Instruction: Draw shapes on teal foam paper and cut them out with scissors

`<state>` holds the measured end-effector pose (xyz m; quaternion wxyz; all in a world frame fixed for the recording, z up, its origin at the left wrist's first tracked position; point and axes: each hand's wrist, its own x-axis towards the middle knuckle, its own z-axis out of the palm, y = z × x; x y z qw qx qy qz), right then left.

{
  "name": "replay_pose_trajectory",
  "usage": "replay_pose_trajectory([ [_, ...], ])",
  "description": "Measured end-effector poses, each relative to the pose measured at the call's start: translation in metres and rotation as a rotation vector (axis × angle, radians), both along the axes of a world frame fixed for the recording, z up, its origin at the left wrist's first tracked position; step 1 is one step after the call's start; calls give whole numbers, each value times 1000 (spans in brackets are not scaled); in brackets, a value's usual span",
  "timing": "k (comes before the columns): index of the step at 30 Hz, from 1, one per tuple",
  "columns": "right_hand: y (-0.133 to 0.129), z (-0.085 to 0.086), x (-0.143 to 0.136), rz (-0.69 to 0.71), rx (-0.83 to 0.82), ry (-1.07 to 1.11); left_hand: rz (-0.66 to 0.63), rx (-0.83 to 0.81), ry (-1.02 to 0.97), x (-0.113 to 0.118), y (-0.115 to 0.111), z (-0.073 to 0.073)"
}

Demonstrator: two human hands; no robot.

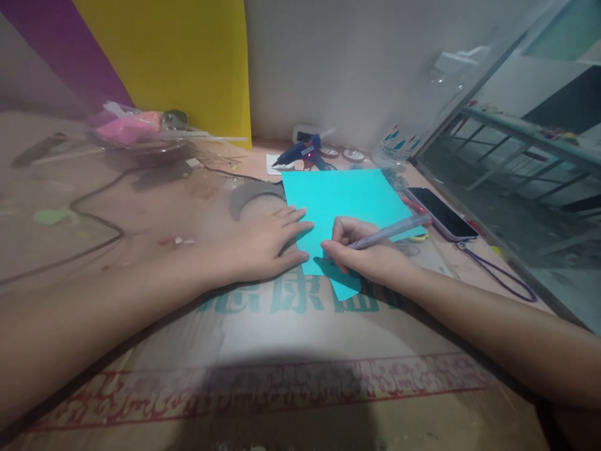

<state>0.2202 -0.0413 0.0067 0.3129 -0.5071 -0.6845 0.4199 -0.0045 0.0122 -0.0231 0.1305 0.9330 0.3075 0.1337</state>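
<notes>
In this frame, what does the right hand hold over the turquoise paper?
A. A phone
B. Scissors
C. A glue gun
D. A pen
D: the right hand grips a pen with its tip down on the paper, while the left hand lies flat on the sheet's edge; the glue gun and phone lie apart on the table.

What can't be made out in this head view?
- Pen tip: hidden behind the right hand, so any mark on the teal paper cannot be seen.
- Paper's left edge: covered by the left hand.
- Green print on the cardboard: partly under hands and paper, unreadable.
- Plastic bag contents: blurred.
- Glue gun cord: too small to trace.
</notes>
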Motion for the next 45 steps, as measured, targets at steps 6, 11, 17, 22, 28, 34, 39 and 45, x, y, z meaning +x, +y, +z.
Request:
replay_pose_trajectory([
  [6,-3,-1,4,-3,45,-32,-54,45,-74,1,0,4],
  [11,-6,-5,-3,-3,166,-84,-46,87,-74,2,5,3],
  [17,-3,-5,-3,9,133,-76,-50,61,-83,-1,5,1],
  [22,-1,-3,6,18,65,-48,-76,93,-116,-2,2,3],
  [28,-4,-4,4,-10,172,-120,-267,34,-229,-1,2,9],
  [34,-5,-4,2,-19,190,-191,-300,-17,-253,-2,4,6],
  [39,-5,-5,2,-15,193,-206,-320,-20,-257,-3,5,6],
  [45,-4,-5,3,-21,201,-219,-320,-8,-254,-2,4,7],
])
